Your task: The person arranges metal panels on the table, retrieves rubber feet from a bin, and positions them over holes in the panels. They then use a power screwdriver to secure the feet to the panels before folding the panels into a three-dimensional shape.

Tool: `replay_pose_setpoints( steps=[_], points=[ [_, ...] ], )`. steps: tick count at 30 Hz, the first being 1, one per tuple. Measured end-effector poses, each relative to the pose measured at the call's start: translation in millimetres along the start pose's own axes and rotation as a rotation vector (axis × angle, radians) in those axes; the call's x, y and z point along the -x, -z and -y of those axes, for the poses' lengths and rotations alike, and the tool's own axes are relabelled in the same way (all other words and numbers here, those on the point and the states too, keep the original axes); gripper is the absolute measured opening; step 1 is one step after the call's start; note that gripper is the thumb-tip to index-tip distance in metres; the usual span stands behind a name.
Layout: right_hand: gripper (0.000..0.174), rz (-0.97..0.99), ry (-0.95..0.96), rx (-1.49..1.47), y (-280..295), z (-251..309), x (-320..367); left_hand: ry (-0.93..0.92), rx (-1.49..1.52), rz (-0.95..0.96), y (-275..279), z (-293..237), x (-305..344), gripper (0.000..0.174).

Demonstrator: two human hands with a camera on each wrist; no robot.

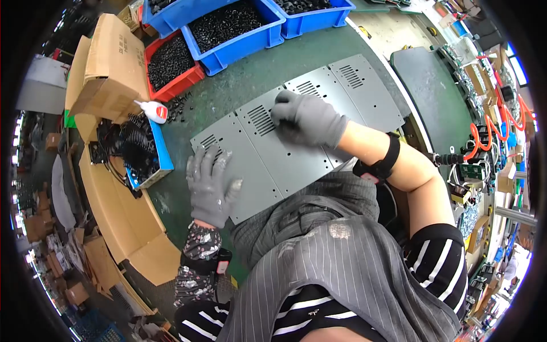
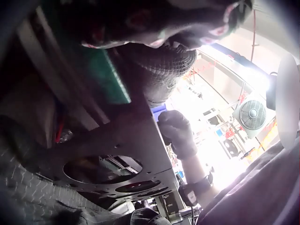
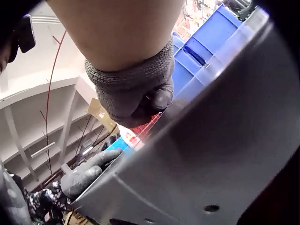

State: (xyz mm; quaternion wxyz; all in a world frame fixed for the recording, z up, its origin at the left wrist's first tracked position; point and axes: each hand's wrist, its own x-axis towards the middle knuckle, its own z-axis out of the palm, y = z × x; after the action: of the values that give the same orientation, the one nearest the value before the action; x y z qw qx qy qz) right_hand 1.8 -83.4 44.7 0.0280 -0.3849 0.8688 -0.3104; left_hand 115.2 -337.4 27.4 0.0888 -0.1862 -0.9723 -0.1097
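A grey sheet-metal panel (image 1: 268,162), with groups of slots and small holes, lies across the bench edge and the person's lap. The gloved left hand (image 1: 212,185) rests on its left end, fingers spread. Over the panel's upper middle, beside a slot group, is the gloved right hand (image 1: 307,118) with its fingers curled. In the right wrist view the right hand's thumb and fingers (image 3: 159,97) are bent close to the metal; I cannot tell whether something small is between them. Large round openings show in the panel (image 2: 140,140) from the left wrist view.
Blue bins (image 1: 236,48) and a red bin (image 1: 176,84) of small black parts stand at the back. Loose black pieces lie beside a white bottle (image 1: 154,112). An open cardboard box (image 1: 128,208) and a blue-sided box of black fan-like parts (image 1: 162,154) are at left.
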Motion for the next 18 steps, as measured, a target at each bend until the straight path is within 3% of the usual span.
replay_pose_setpoints(
  steps=[4,5,6,8,9,13,18],
  points=[
    [0.018,0.081,0.154,0.161,-3.8,16.5,5.0,-0.002,-0.065,0.089,13.7,-7.4,-12.0,0.069],
    [0.030,0.124,0.154,0.210,-3.0,16.8,6.9,-0.012,-0.049,0.126,16.3,-10.8,-19.7,0.076],
    [0.030,0.125,0.166,0.212,0.5,16.0,10.8,-0.022,-0.032,0.160,16.4,-13.6,-29.2,0.084],
    [0.053,-0.031,0.215,0.289,11.6,11.5,20.8,-0.043,-0.015,0.163,6.1,-22.2,-56.2,0.089],
    [0.053,-0.035,0.220,0.290,15.3,8.0,27.2,-0.084,0.011,0.185,0.2,-27.0,-68.3,0.094],
    [0.079,0.017,-0.048,0.383,27.1,-13.1,54.6,-0.124,-0.019,0.272,-11.5,-44.4,-98.0,0.098],
    [0.087,-0.091,-0.158,0.434,36.2,-35.3,75.6,-0.238,0.057,0.226,-18.8,-51.6,-110.3,0.084]
  ],
)
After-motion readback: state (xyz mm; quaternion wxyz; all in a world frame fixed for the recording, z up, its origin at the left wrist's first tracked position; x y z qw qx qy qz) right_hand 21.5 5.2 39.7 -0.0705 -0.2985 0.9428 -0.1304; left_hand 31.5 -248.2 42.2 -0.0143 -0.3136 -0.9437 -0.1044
